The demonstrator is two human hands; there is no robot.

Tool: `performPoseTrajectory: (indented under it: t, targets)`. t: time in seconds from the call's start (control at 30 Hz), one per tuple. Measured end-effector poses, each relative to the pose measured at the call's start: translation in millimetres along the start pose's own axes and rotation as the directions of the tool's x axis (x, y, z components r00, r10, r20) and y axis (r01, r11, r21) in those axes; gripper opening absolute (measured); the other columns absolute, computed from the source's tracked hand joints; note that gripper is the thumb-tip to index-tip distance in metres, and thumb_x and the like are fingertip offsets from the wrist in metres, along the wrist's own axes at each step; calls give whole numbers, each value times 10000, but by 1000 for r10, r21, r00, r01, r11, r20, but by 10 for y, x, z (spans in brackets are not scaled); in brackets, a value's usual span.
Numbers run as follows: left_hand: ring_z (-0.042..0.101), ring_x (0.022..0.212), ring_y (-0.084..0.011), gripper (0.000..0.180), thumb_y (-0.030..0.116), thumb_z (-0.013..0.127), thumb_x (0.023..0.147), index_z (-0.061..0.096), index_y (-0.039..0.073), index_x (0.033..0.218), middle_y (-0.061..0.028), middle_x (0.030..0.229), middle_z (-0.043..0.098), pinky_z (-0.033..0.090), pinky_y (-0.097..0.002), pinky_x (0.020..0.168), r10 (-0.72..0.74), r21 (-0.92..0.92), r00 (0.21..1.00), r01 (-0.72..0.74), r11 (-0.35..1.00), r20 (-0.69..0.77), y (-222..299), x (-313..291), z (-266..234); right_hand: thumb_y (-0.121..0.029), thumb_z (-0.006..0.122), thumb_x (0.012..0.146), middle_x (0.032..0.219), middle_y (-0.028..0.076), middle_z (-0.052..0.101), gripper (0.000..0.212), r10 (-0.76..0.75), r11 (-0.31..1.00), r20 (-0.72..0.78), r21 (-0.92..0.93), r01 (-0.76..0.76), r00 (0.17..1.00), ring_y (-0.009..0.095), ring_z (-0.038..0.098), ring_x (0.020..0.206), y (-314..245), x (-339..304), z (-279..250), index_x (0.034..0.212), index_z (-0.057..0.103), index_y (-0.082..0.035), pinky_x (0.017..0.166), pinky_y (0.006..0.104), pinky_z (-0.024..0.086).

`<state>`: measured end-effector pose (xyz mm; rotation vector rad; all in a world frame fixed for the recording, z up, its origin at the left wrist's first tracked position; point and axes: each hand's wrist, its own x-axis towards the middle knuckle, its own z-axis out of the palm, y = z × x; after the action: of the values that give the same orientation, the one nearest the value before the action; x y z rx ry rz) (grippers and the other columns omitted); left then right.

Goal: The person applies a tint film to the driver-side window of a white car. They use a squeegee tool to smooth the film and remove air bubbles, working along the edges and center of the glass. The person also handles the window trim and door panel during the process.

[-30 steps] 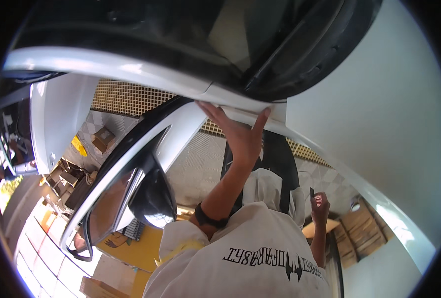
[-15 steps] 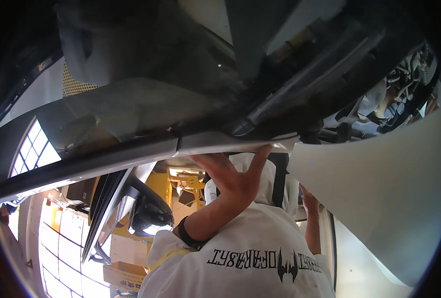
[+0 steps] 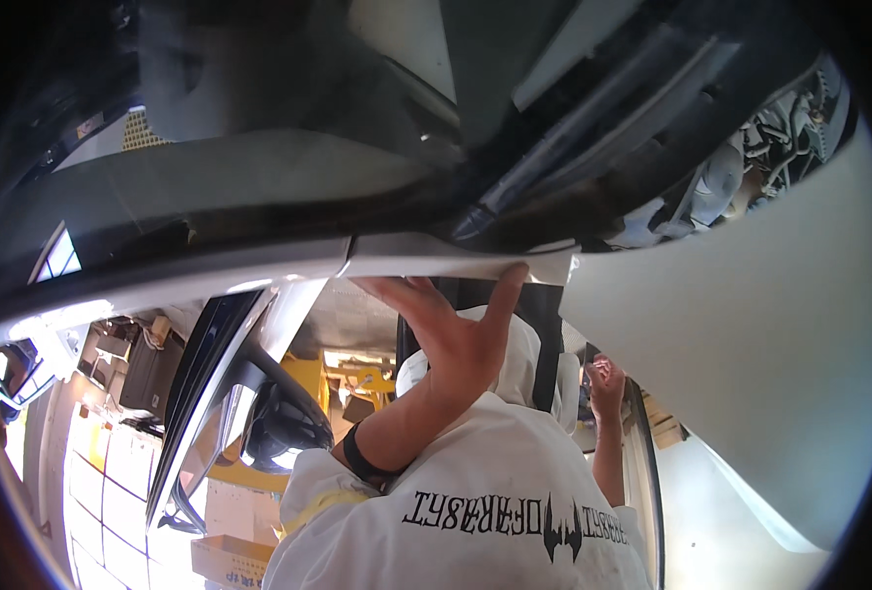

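My left hand (image 3: 453, 339) reaches up with fingers and thumb spread. Its fingertips touch the lower edge of a pale car body strip (image 3: 406, 258) that runs beside the dark windshield (image 3: 289, 211). A black band (image 3: 362, 457) circles that arm. To the right, my right hand (image 3: 606, 385) is raised near the large white car panel (image 3: 741, 364), with its fingers curled in. Whether something small sits in those fingers I cannot make out. A seam in the strip lies just above my left fingers.
An open car door (image 3: 195, 393) with a black side mirror (image 3: 284, 428) stands at the left. The engine bay (image 3: 780, 147) shows parts at the upper right. A cardboard box (image 3: 230, 560) and a yellow frame (image 3: 362, 383) are beyond the door.
The view has shifted, so the car strip sits a little higher. My right hand now shows more fully, its fingers curled. My left hand stays at the strip's edge.
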<state>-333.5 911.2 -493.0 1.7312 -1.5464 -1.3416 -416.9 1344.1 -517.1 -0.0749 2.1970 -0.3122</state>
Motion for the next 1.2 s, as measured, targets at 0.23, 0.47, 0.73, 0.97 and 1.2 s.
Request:
performPoseTrajectory:
  t: [0.23, 0.47, 0.73, 0.97, 1.2]
  targets:
    - [-81, 1489, -418, 1339, 215, 841, 779, -276, 8, 1488, -274, 1568, -202, 100, -585, 1196, 45, 79, 998, -48, 996, 44, 10, 55, -15, -28, 650, 844, 788, 17, 595, 74, -25, 945, -30, 326, 34, 999, 90, 588, 755, -453, -77, 161, 897, 600, -16, 704, 252, 483]
    - [46, 1485, -468, 1050, 293, 783, 846, 59, -39, 1530, -343, 1567, 25, 177, -530, 1183, 231, 231, 951, -277, 933, 207, 228, 1, -488, 16, 626, 837, 780, 15, 596, 79, -32, 863, -108, 498, 82, 994, 88, 570, 715, 328, 51, 572, 897, 599, -28, 663, 242, 463]
    - [277, 1410, -453, 709, 287, 762, 825, 461, 38, 1416, -169, 1521, 346, 196, -590, 1175, 508, 337, 506, -856, 392, 697, 620, 340, -470, -63, 657, 831, 758, 34, 646, 117, 94, 781, -139, 625, 13, 986, 100, 577, 657, 906, 254, 1175, 932, 627, -12, 586, 256, 448]
    - [119, 1478, -404, 649, 354, 784, 785, 552, 291, 1387, -99, 1538, 318, 25, -673, 1168, 373, 283, 263, -959, 0, 890, 703, 705, -371, -107, 646, 868, 751, -1, 616, 75, 165, 737, -206, 675, 18, 965, 87, 563, 647, 1080, 158, 1635, 919, 629, -53, 567, 247, 464]
    - [149, 1476, -393, 427, 347, 701, 877, 655, 274, 1295, -87, 1539, 359, 91, -628, 1183, 266, 14, -13, -995, -102, 964, 901, 1196, -366, -66, 662, 845, 758, 32, 624, 101, 175, 719, -170, 695, -8, 970, 96, 566, 660, 1165, 196, 1965, 925, 625, -17, 606, 263, 465]
